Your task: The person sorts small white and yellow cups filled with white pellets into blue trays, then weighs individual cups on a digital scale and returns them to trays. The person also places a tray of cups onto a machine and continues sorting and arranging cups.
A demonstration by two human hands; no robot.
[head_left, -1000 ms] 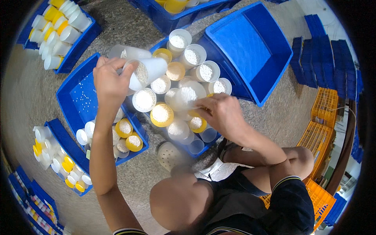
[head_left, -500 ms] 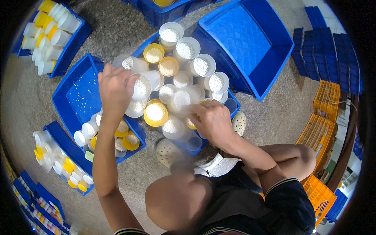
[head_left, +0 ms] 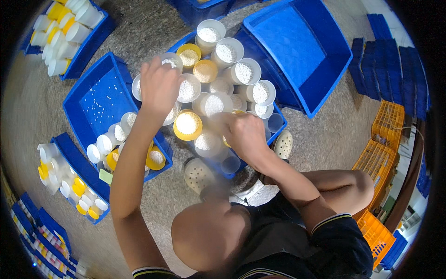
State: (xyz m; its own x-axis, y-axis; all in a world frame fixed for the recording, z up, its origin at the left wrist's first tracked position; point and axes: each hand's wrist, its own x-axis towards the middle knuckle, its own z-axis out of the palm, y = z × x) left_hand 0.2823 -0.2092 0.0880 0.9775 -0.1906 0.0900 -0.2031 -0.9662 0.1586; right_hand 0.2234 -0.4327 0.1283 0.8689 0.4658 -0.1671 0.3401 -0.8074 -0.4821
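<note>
Resting under left hand, maybe touching: pellet-filled cup.

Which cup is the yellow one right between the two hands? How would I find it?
Look at the blue bin in the middle, crowded with cups of white beads. Between the left hand and the right hand sits the yellow cup. Its closest neighbours are white or clear, and its thick yellow rim stands out.

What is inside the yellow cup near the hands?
The yellow cup holds small white beads heaped near its rim. They cover the bottom, so anything beneath them is hidden. The left hand hovers just above it.
</note>
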